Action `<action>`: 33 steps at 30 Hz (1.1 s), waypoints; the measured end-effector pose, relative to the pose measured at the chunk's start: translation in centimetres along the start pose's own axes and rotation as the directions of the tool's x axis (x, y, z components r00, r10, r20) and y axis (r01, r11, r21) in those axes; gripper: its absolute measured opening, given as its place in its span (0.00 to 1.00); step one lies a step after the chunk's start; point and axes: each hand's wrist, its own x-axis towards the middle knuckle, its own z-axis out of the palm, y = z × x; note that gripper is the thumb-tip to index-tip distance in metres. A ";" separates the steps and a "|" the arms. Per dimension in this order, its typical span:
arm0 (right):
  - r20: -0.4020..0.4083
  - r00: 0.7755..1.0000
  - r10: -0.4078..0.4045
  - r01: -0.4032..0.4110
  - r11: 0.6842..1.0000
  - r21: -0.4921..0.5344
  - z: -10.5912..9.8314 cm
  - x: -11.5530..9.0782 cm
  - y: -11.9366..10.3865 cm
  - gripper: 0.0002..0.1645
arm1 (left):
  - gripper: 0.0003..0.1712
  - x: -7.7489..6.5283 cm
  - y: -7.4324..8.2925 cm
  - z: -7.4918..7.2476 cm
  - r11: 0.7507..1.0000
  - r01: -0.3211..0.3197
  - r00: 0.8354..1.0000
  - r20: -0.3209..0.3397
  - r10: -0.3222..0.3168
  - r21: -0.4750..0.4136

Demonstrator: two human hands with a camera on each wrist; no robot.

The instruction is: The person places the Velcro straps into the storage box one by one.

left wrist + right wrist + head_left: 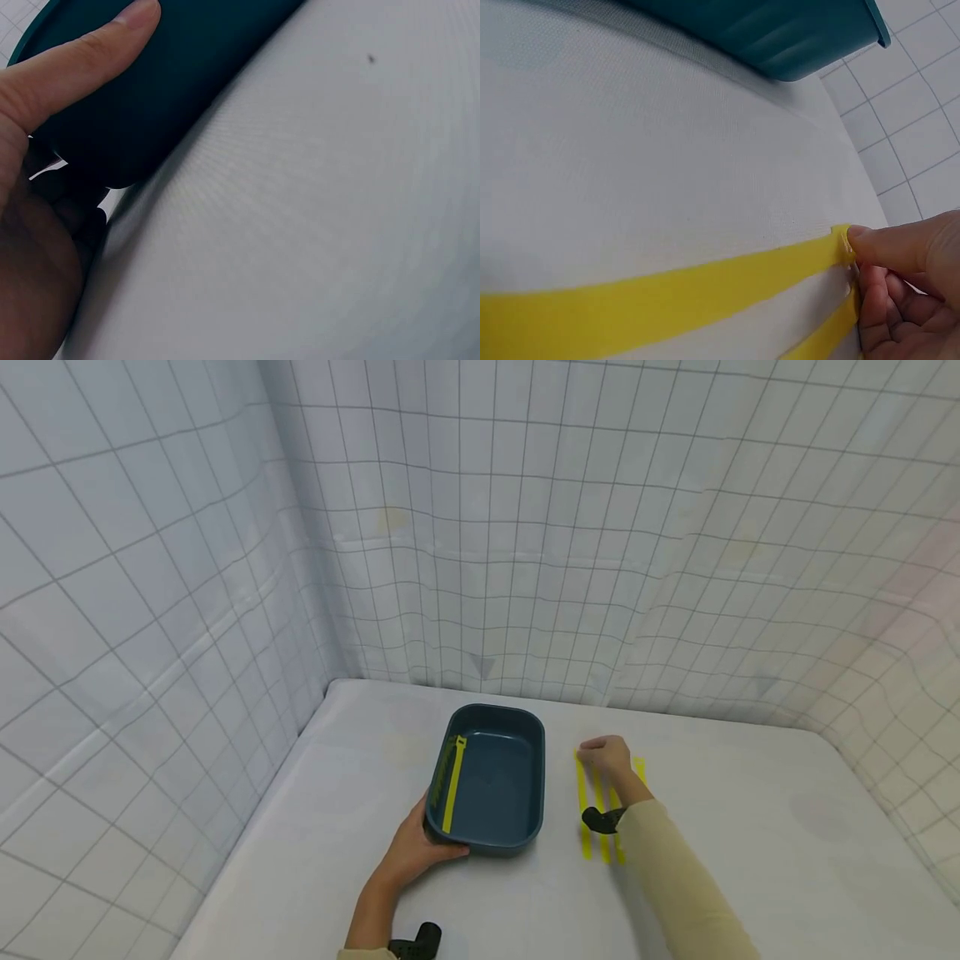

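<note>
My left hand [412, 852] grips the near left corner of a dark teal plastic bin [498, 843]; in the left wrist view the thumb [97, 60] lies along its outer wall. Inside, a yellow strap [453, 785] with a wider, slotted end runs along the left side. To the right of the bin, my right hand [609, 758] pinches the far end of the leftmost of several flat yellow straps lying side by side. In the right wrist view, thumb and fingers meet at the end of this strap [705, 292], its length stretching back along the white surface.
A second yellow strap [829, 330] lies beside the pinched one, partly under the right hand. White gridded cloth [525, 568] hangs behind and at both sides of the white-covered table [375, 760].
</note>
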 end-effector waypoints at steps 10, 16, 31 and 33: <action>0.029 0.997 -0.077 0.078 0.996 -0.047 -0.2 0.4 0.3 0.11 | 0.66 0.1 0.0 -0.1 1.000 -0.016 1.000 0.001 0.016 0.006; 0.025 0.997 -0.069 0.071 0.994 -0.077 0.0 0.2 0.1 0.10 | 0.66 0.1 -0.1 0.0 1.000 -0.025 1.000 0.005 0.025 -0.004; 0.023 0.998 -0.066 0.068 0.989 -0.129 0.0 -0.1 -0.2 0.10 | 0.66 0.1 0.1 -0.1 1.000 -0.017 1.000 0.004 0.017 -0.008; 0.014 0.997 -0.073 0.074 0.987 -0.141 0.0 -0.1 -0.3 0.09 | 0.66 0.0 -0.1 0.0 1.000 -0.018 1.000 0.002 0.018 -0.009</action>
